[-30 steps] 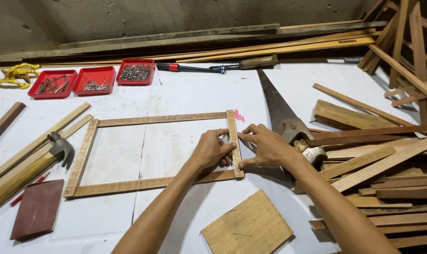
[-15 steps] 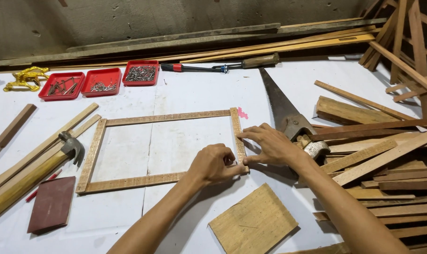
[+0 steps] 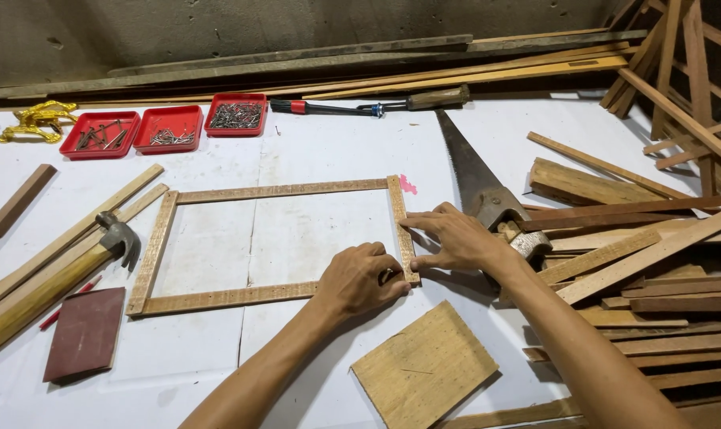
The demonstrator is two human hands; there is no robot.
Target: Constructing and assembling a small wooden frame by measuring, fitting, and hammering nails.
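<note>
Wooden strips form a rectangular frame (image 3: 273,242) lying flat at the middle of the head view on a white table (image 3: 336,151). Both hands work at its lower right corner.

As a judgement: the 4 strips look only lightly joined, so a sideways push at this corner could rack the rectangle out of square or pop the joint. The left hand covers that joint, so a small misfit there could go unseen. The saw (image 3: 471,179), lying with its handle just right of the right hand, could catch a wrist that swings outward.

The left hand (image 3: 364,278) sits curled over the corner, fingers drawn together; something small shows between them, too small to tell what. The right hand (image 3: 456,238) rests against the right-hand strip, fingers (image 3: 416,223) spread and extended, tips touching the wood, thumb below. A hammer (image 3: 110,238) lies at the left, a square board (image 3: 424,369) at the lower middle, and 3 red trays (image 3: 170,127) at the upper left.
</note>
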